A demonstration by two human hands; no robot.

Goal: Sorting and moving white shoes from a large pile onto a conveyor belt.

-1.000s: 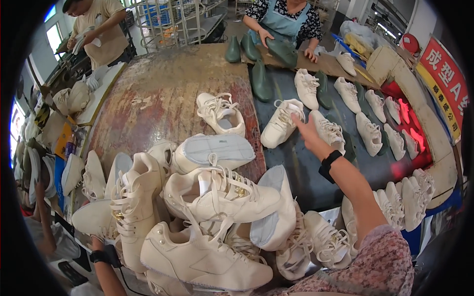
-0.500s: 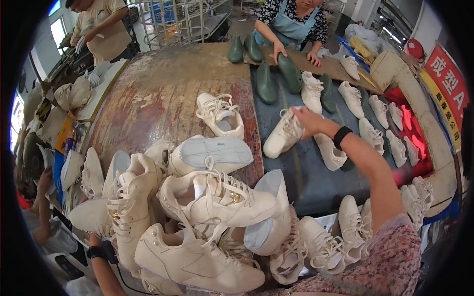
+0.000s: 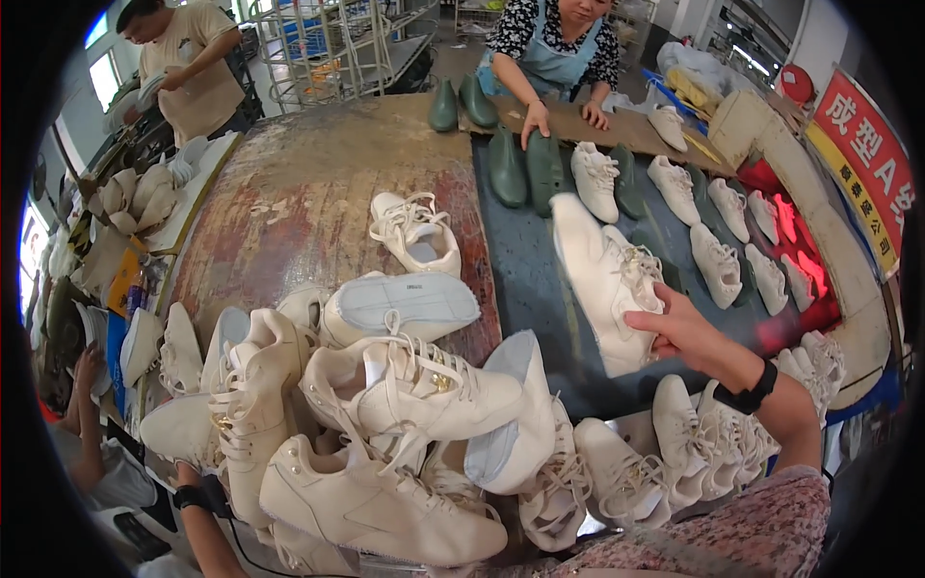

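Note:
My right hand (image 3: pixel 686 330), a black band on its wrist, is closed round cream lace-up sneakers (image 3: pixel 602 289) held above the dark conveyor belt (image 3: pixel 525 275). Two seem to overlap there, slightly blurred, toes pointing away. At the lower left, my left hand (image 3: pixel 185 474) is mostly hidden behind the piled sneakers, beside one lying sole-outward (image 3: pixel 178 431); its fingers do not show. Cream sneakers (image 3: pixel 424 385) lie heaped between my arms, some on their sides with pale soles showing. More sneakers (image 3: pixel 686 433) stand in a row along the near edge.
Across the belt, a co-worker's hand (image 3: pixel 536 123) touches a green shoe last (image 3: pixel 544 173). Sneakers and lasts sit in rows toward a red-lit opening (image 3: pixel 790 231). A worn wooden board (image 3: pixel 308 183) adjoins the belt. Other people stand or sit at the left.
My right hand has come nearer and to the right, lifting sneakers off the belt. The sneaker formerly under my wrist is gone from its place. The co-worker's hand has shifted a last slightly.

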